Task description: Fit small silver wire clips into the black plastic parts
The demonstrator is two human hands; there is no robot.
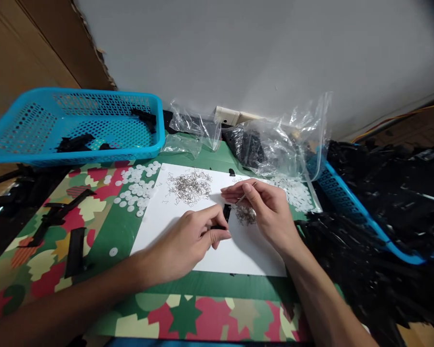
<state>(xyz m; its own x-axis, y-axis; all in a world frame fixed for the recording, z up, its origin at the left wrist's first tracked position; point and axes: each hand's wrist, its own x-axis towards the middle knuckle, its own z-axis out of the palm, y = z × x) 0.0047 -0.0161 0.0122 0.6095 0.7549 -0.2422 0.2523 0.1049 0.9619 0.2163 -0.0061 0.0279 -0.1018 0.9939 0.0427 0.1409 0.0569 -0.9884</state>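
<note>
Between thumb and fingers, my left hand (198,231) pinches a small black plastic part (226,212) over a white sheet (159,226). Just right of it, my right hand (262,202) is closed on a thin metal tool (243,196), which looks like tweezers or a pick; its exact kind is unclear. Behind my left hand lies a heap of small bent metal wire pieces (190,187). A smaller pile of metal pieces (245,215) sits beneath my right hand, partly covered by it.
White round discs (132,193) lie left of the sheet, more discs (292,193) to the right. A blue basket (159,125) holds some black parts at the back left. Clear plastic bags (275,144) stand behind. Black parts (383,193) fill and surround another basket at right. Black pieces (75,250) lie at left.
</note>
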